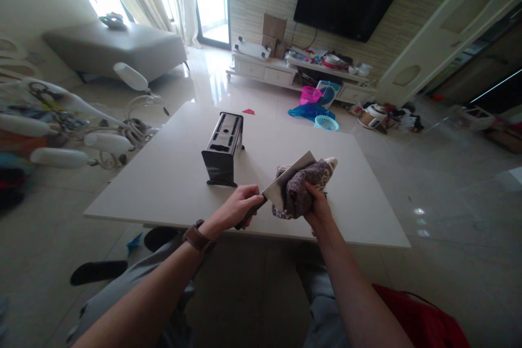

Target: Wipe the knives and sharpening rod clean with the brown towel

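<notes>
My left hand (247, 204) is closed around the black handle of a cleaver (278, 190), whose wide metal blade points up to the right. A grey-brown patterned cloth (305, 187), bunched up, is gripped in my right hand (318, 206). The blade lies against the cloth, with folds of it showing on both sides. Both are held over the near edge of the white table (163, 190). To the left of the cleaver stands a metal knife block (223, 147) with black end panels and slots along its top.
A small red piece (248, 112) lies at the table's far edge. Beyond it on the floor are a pink basket (310, 94), a blue plastic bag (305, 111) and a light blue basket (326, 123). White lamp arms (108, 142) stick out at the left, near the table.
</notes>
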A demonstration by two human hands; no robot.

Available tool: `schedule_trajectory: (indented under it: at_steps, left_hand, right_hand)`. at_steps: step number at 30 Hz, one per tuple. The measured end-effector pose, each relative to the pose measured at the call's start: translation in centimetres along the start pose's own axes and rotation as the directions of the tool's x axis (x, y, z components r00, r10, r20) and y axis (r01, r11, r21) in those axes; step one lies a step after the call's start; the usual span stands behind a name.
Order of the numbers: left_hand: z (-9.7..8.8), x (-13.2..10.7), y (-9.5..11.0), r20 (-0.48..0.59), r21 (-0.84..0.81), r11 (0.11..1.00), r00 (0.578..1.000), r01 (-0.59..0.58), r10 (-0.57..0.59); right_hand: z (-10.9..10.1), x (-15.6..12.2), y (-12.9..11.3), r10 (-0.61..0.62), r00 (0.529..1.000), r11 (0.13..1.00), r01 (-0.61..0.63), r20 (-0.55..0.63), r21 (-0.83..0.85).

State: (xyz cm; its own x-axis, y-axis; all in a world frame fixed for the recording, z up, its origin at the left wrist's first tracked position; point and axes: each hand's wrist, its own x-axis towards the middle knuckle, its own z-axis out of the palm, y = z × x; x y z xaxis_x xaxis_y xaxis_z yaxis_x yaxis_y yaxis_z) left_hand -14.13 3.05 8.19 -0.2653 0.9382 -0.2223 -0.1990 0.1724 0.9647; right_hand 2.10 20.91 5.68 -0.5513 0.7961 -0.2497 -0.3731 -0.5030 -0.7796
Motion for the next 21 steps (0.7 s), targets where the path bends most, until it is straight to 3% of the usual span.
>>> schedule_trajectory:
  at_steps: [8, 14, 18, 21]
  left_hand:
    - [-0.4, -0.7, 1.2, 0.056, 0.038, 0.997, 0.996, 0.063, -0.065]
    - [-3.2, -1.6, 2.3, 0.094, 0.117, 0.985, 0.986, 0.126, -0.138]
    - [-5.4, -2.1, 2.6, 0.132, 0.205, 0.961, 0.968, 0.186, -0.215]
    - [-6.0, -2.2, 2.1, 0.181, 0.259, 0.938, 0.943, 0.228, -0.279]
  right_hand:
    - [-1.0, 0.9, -1.9, -0.127, 0.988, 0.991, 0.129, -0.088, 0.019]
    - [-1.9, 1.1, -3.8, -0.188, 0.978, 0.977, 0.176, -0.091, -0.119]
    - [-2.4, 0.3, -5.0, -0.008, 0.999, 0.947, 0.022, 0.048, -0.320]
    - [-2.4, -0.3, -5.0, 0.172, 0.975, 0.885, -0.090, 0.141, -0.457]
